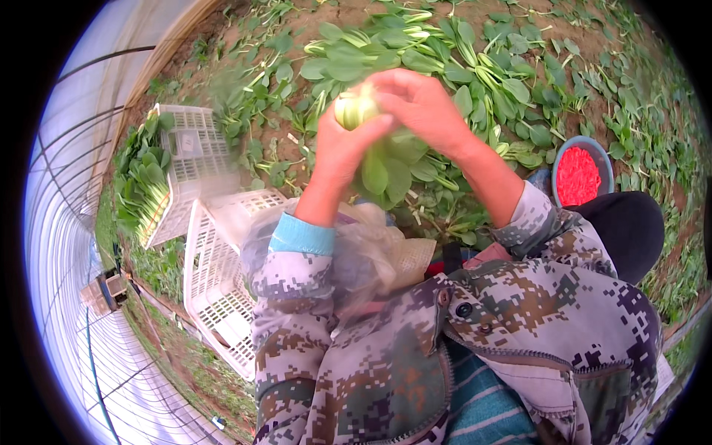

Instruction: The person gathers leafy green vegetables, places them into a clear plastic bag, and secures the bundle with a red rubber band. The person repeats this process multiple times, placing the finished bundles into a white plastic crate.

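Note:
My left hand [345, 144] is closed around a bunch of leafy greens [384, 167], its pale stem ends up and its leaves hanging down. The stems look like bok choy. My right hand [414, 105] touches the stem ends from the right with bent fingers; blur hides whether it pinches anything. Beyond both hands, loose pulled greens [356, 55] lie in piles on the soil. A round tub [612, 167] holds many red strips or bands [578, 176], to the right near my knee.
At the left, a white plastic crate [194, 139] holds bundled greens [147, 189]. Another white crate [222, 300] stands nearer, beside my left sleeve. Clear plastic sheeting [367, 250] lies by my lap. A greenhouse wall with curved ribs [61, 222] runs along the left.

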Motion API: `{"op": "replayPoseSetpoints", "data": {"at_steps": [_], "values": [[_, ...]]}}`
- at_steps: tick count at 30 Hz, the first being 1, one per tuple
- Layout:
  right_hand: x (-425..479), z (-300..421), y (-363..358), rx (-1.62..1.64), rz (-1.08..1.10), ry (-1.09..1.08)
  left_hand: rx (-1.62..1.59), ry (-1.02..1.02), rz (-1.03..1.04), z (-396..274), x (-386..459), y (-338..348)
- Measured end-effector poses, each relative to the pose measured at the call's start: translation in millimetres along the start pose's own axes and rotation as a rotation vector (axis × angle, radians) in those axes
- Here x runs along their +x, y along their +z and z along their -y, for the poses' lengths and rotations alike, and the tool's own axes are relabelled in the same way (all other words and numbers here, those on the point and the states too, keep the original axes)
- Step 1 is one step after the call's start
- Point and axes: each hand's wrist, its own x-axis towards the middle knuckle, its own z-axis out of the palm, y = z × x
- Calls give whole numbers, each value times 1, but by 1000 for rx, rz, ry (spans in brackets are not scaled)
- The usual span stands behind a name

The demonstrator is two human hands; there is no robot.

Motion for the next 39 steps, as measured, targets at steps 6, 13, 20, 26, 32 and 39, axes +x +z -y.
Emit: {"op": "replayPoseSetpoints", "data": {"at_steps": [6,13,20,26,32,39], "values": [[-3,-9,23,157,-25,5,-55,-56,-132,0,6,-24],[40,-68,-62,-430,-106,63,-114,-146,-180,-14,10,-46],[11,-188,-166,-1377,-19,407,-79,-250,-86,-10,12,-31],[1,-185,-166,-1305,-61,320,-116,-256,-69,-10,13,-33],[26,-145,-151,-682,-90,274,-84,-227,-53,-11,11,-34],[37,-33,-77,-401,36,78,-47,-120,-41,0,13,-43]]}}
